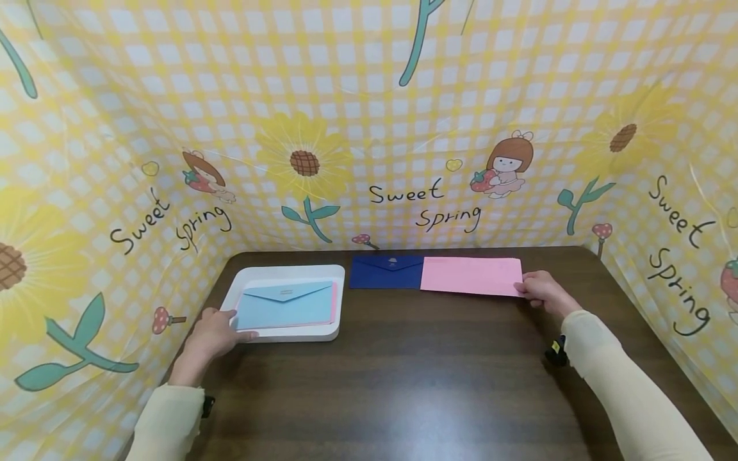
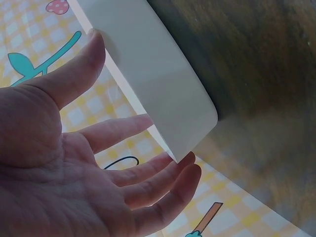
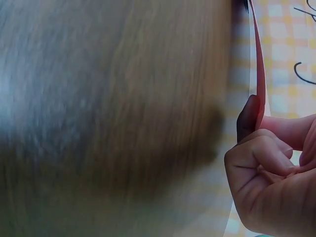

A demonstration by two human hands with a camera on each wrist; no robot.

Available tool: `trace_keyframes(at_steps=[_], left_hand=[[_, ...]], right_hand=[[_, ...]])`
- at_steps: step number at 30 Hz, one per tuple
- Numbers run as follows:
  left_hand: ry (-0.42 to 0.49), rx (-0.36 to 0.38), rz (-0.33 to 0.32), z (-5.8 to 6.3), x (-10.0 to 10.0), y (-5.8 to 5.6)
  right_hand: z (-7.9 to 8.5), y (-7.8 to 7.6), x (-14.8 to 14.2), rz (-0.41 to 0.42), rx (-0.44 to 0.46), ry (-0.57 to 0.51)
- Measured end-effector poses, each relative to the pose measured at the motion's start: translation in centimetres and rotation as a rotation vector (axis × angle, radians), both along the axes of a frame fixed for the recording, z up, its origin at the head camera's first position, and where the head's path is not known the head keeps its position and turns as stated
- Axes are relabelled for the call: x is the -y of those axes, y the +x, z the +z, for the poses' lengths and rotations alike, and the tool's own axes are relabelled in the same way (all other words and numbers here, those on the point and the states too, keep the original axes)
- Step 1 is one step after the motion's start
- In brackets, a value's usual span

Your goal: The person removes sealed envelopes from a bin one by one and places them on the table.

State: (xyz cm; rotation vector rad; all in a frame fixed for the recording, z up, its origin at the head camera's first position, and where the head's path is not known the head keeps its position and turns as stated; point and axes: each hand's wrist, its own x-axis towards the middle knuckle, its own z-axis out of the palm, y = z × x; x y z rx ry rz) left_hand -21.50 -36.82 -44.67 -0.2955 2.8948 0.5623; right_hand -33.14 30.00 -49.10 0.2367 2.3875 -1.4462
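While your right hand (image 1: 544, 292) pinches the pink envelope (image 1: 469, 276) at its right end, your left hand (image 1: 210, 336) holds the tray (image 1: 300, 335) at its near left corner. On the right, your thumb and curled fingers are clamped on the paper near its lower corner. On the left, your fingers are spread apart and bent about the rim, with the thumb at the near wall.

The pink envelope is at the far side of the tabletop (image 1: 415, 358), plain face up, its left end meeting the navy envelope (image 1: 383, 276). Whether these two overlap or merely abut, you cannot tell. The navy envelope sits flap side up between the pink envelope and the tray, just beside the tray's right wall.

Inside the white tray, locate the light blue envelope (image 1: 288, 310), flap side up; a pink edge (image 1: 334, 304) shows at its right side. A yellow-checked cloth (image 1: 369, 115) with sunflowers and the words "Sweet Spring" borders the tabletop at the far, left and right sides.
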Motion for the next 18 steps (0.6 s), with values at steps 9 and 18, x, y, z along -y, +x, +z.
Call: trace_keyframes(at_steps=[9,18], left_hand=[[0.003,0.000,0.002,-0.3,0.0,0.1],[0.001,0.000,0.014,-0.2,0.1,-0.1]], right_hand=[[0.3,-0.3,-1.3,0.005,-0.004,0.002],[1.0,-1.0,-2.4,0.022,0.010,0.021]])
